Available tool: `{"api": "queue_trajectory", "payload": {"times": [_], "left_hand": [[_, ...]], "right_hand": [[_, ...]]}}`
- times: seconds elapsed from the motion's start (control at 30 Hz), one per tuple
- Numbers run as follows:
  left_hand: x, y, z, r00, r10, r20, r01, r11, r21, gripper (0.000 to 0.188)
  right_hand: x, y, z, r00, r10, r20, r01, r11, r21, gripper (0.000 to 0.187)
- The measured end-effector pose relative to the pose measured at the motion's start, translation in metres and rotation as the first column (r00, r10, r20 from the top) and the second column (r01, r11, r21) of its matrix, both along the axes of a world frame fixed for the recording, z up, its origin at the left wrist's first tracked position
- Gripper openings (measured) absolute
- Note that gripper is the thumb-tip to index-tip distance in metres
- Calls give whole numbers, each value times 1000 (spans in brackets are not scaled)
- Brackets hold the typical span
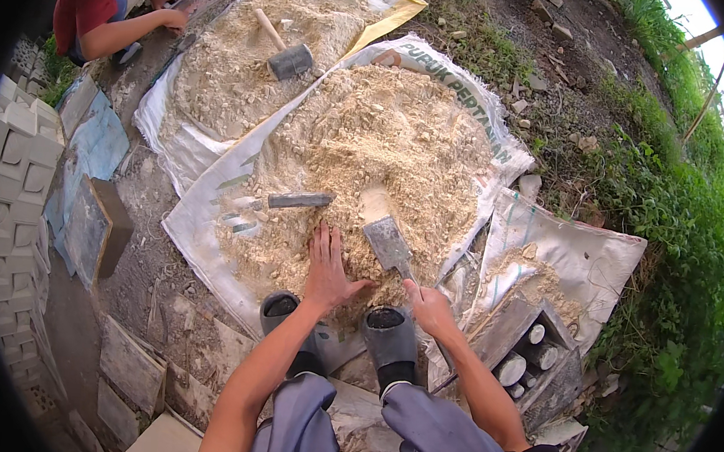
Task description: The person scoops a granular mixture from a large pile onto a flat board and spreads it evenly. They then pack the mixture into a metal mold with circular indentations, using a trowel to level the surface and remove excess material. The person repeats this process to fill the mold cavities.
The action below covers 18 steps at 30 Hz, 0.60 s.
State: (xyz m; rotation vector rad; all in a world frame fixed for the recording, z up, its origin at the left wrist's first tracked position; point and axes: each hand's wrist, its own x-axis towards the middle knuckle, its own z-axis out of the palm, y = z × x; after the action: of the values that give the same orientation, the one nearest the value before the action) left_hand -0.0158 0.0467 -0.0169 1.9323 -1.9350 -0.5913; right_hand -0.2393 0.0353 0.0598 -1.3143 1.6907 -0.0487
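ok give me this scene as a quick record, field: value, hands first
left hand: fingers spread, at the powder's near edge
right hand: gripping trowel by its handle, blade on the powder
powder: pale, crumbly, heaped on white sack
dark bar: on the powder, beyond left hand
mallet: on second heap
box: at right, holding pale cylinders
co-worker: upper left, partly in view

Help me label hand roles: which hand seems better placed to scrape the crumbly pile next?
Probably the right hand: it grips the flat-bladed tool, its blade at the crumbly pile. The left hand is spread at the pile, without a tool.
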Motion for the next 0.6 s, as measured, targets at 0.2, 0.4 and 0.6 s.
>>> {"api": "queue_trajectory", "payload": {"times": [0.2, 0.4, 0.6], "left_hand": [[-2, 12, 4, 988, -103, 119, 105, 994, -11, 91], [13, 16, -6, 959, -284, -13, 283, 958, -52, 35], [7, -27, 7, 924, -78, -374, 70, 997, -34, 45]], "right_hand": [[-36, 20, -4, 971, -215, 102, 212, 977, 33, 62], [-28, 3, 21, 871, -443, 213, 412, 894, 174, 58], [-26, 6, 12, 904, -381, 196, 361, 923, 129, 58]]}}
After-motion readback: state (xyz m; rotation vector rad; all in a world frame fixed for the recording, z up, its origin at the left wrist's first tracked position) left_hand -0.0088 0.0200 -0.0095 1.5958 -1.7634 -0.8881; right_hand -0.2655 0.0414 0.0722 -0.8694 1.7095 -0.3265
